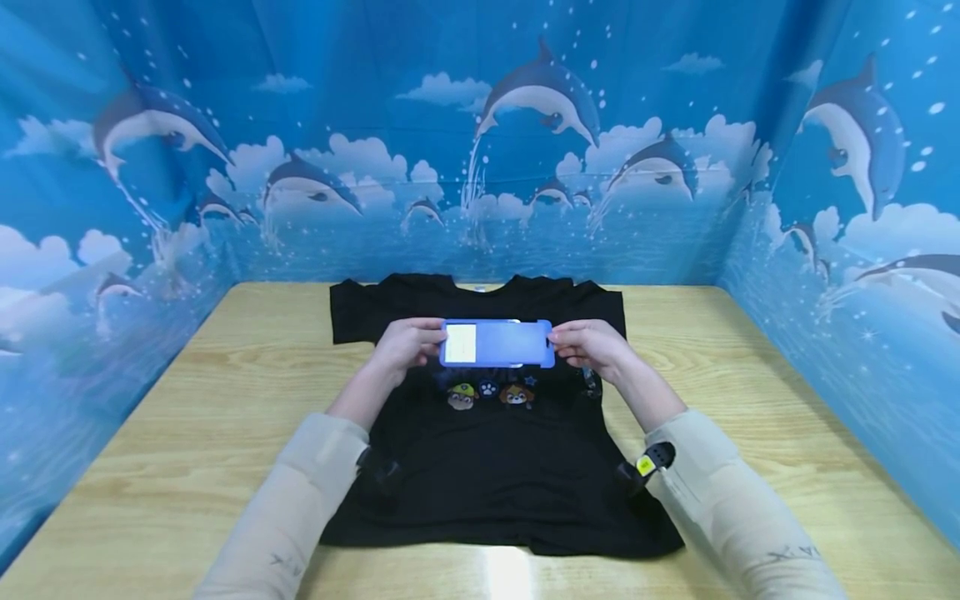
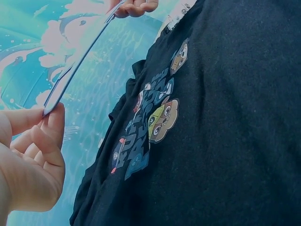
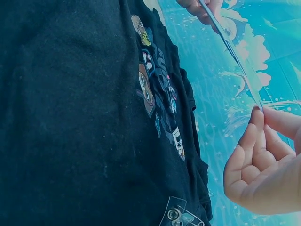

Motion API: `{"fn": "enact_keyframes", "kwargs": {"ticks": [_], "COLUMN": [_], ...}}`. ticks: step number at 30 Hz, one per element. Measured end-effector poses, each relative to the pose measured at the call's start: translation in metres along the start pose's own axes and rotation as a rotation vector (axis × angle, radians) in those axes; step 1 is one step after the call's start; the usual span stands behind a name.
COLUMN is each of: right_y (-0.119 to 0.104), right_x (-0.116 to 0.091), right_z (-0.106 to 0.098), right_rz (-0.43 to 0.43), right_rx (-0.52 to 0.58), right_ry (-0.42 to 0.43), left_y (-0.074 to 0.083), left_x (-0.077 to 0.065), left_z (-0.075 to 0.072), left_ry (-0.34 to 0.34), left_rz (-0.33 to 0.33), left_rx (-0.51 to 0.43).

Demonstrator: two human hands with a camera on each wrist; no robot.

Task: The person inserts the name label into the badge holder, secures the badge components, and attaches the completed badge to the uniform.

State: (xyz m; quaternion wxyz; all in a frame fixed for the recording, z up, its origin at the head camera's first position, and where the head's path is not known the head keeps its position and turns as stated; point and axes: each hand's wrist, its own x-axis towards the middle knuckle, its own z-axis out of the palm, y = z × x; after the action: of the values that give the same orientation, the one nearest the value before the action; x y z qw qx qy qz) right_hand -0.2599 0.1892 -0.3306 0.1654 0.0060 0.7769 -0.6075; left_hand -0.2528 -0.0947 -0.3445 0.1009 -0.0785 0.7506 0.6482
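A flat blue card holder (image 1: pixel 513 343) with a pale panel at its left end is held level above a black T-shirt (image 1: pixel 495 475). My left hand (image 1: pixel 408 343) pinches its left end between thumb and fingers. At the other end, my right hand (image 1: pixel 590 344) pinches the right edge. The left wrist view shows the holder (image 2: pixel 80 63) edge-on, thin and apart from the shirt. Below it the shirt lies spread face up, neck to the back, with cartoon dog heads (image 1: pixel 517 395) printed on its chest; the holder hides part of the print.
On the shirt's right side lies a small clear packet (image 3: pixel 176 209) with metal parts, a safety pin among them. The wooden table (image 1: pixel 225 425) shows around the shirt. A blue dolphin-print curtain (image 1: pixel 420 242) stands along the back and both sides.
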Motion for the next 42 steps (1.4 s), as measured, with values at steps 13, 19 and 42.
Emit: {"fn": "enact_keyframes", "kwargs": {"ticks": [13,19,42], "right_y": [-0.002,-0.001,-0.003], "right_x": [0.001,0.003,0.004], "right_z": [0.004,0.007,0.011], "right_rz": [0.014,0.024,0.04], "right_rx": [0.06,0.07,0.089], "right_ry": [-0.022,-0.019,-0.021], "left_y": [0.003,0.002,0.001], "left_x": [0.0,0.0,0.002], "left_z": [0.0,0.001,0.003], "left_ry": [-0.011,-0.013,-0.022], "left_rz": [-0.013,-0.019,-0.036], "left_rx": [-0.027,-0.025,-0.032]}}
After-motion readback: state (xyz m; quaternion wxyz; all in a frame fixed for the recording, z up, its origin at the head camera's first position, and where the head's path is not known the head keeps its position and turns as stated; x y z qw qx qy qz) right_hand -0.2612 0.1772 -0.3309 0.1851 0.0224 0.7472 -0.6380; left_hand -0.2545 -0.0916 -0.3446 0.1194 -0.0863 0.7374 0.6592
